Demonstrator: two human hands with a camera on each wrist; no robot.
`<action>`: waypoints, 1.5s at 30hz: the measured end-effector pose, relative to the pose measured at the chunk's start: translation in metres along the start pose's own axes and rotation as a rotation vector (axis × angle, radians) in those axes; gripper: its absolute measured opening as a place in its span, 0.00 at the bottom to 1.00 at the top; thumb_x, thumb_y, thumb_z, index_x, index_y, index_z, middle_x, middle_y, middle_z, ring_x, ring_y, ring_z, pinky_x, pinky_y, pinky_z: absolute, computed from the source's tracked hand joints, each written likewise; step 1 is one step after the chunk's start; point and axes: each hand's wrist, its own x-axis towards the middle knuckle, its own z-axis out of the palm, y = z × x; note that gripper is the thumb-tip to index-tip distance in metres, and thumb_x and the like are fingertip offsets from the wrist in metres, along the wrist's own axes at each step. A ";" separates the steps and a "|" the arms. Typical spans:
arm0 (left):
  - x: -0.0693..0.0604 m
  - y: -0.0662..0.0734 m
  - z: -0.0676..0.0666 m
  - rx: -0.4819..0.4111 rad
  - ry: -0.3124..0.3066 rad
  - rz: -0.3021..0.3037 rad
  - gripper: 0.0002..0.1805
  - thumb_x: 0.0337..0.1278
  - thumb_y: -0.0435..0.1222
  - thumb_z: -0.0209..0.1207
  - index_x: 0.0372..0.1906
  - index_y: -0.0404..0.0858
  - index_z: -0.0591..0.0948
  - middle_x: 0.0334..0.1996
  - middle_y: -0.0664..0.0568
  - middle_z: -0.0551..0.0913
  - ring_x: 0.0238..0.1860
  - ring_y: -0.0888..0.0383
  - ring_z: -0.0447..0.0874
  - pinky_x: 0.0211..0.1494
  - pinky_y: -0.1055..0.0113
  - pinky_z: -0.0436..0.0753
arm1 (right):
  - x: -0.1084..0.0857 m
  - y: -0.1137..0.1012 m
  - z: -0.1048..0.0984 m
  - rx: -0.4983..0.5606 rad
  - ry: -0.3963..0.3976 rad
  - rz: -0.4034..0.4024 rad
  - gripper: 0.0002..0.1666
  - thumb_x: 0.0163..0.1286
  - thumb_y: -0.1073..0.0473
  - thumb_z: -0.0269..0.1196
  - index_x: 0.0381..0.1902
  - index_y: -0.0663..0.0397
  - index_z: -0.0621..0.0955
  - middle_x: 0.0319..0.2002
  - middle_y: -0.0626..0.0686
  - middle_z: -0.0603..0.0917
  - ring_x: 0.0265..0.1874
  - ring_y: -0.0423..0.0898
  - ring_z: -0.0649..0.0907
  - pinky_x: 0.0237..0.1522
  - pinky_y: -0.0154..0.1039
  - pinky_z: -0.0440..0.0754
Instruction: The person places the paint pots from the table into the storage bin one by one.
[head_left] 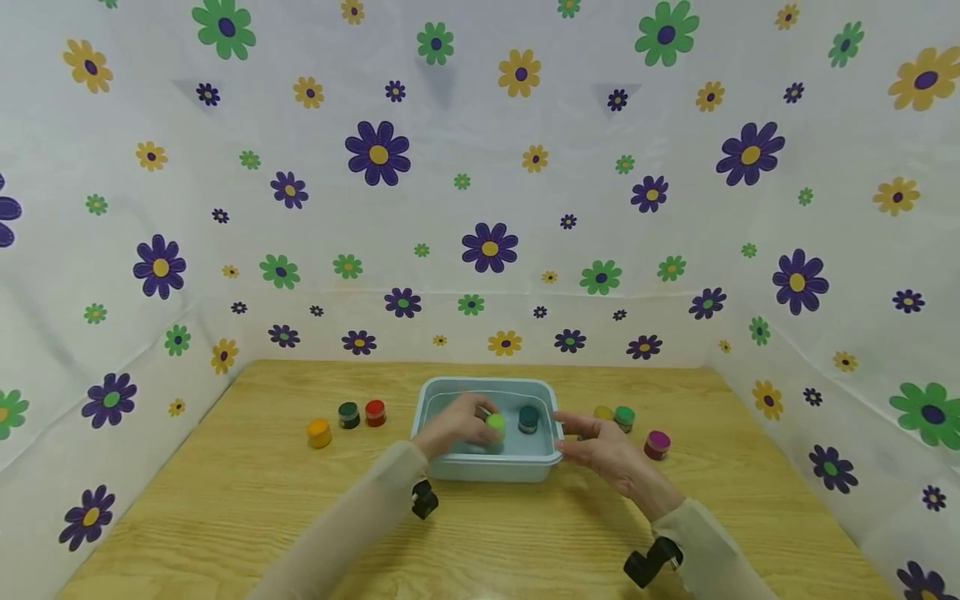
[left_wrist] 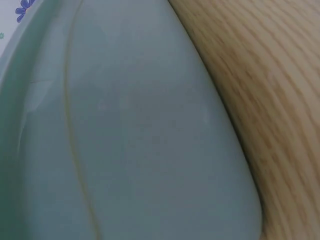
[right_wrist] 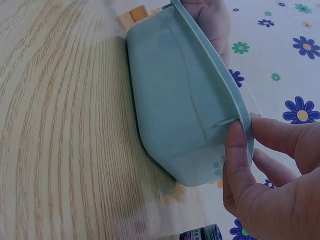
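Note:
A pale blue-green plastic tray (head_left: 487,472) stands on the table. My left hand (head_left: 461,421) reaches inside it over the near left side, its fingers curled round a small jar with a lime-green top (head_left: 496,424). Right of that jar, a dark teal jar (head_left: 528,418) stands upright in the tray. My right hand (head_left: 611,454) pinches the tray's right rim; in the right wrist view the thumb and fingers of this right hand (right_wrist: 275,172) lie on both sides of the rim. Only the tray's outer wall (left_wrist: 150,120) fills the left wrist view, so the left fingers are hidden there.
Left of the tray stand an orange jar (head_left: 318,432), a dark green jar (head_left: 348,415) and a red jar (head_left: 375,412). To its right are a yellow jar (head_left: 603,412), a green jar (head_left: 624,418) and a magenta jar (head_left: 657,444). A flowered sheet (head_left: 442,200) surrounds the wooden table (head_left: 517,542).

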 end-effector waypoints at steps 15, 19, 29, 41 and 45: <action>0.011 0.006 0.024 0.163 -0.011 0.047 0.21 0.43 0.25 0.69 0.48 0.31 0.81 0.38 0.43 0.84 0.32 0.57 0.79 0.31 0.68 0.80 | -0.004 0.003 -0.003 0.032 -0.067 -0.048 0.35 0.69 0.65 0.63 0.71 0.66 0.65 0.64 0.70 0.68 0.52 0.50 0.83 0.54 0.40 0.84; 0.015 0.008 0.029 0.205 0.001 0.048 0.21 0.42 0.26 0.70 0.48 0.32 0.82 0.37 0.45 0.84 0.32 0.57 0.79 0.31 0.67 0.80 | -0.003 0.004 -0.005 0.034 -0.069 -0.038 0.35 0.69 0.65 0.63 0.71 0.65 0.65 0.64 0.69 0.68 0.52 0.51 0.82 0.54 0.40 0.84; 0.023 0.007 0.032 0.245 -0.017 0.035 0.19 0.48 0.28 0.70 0.47 0.30 0.82 0.37 0.44 0.84 0.30 0.56 0.83 0.30 0.66 0.84 | 0.000 0.000 -0.004 0.026 -0.049 -0.022 0.34 0.69 0.66 0.63 0.71 0.63 0.67 0.63 0.67 0.70 0.53 0.51 0.82 0.53 0.39 0.84; 0.023 0.009 0.034 0.184 -0.021 0.015 0.23 0.53 0.24 0.65 0.56 0.23 0.76 0.45 0.38 0.82 0.42 0.49 0.84 0.42 0.63 0.88 | 0.001 0.001 -0.004 0.036 -0.049 -0.019 0.34 0.69 0.66 0.62 0.71 0.64 0.66 0.62 0.66 0.70 0.51 0.49 0.83 0.52 0.38 0.85; 0.023 0.007 0.035 0.176 -0.015 0.014 0.22 0.51 0.23 0.66 0.54 0.23 0.78 0.45 0.39 0.83 0.45 0.49 0.83 0.44 0.63 0.87 | 0.000 0.002 -0.003 0.030 -0.043 -0.009 0.34 0.68 0.65 0.64 0.70 0.64 0.67 0.62 0.66 0.70 0.50 0.48 0.83 0.53 0.39 0.84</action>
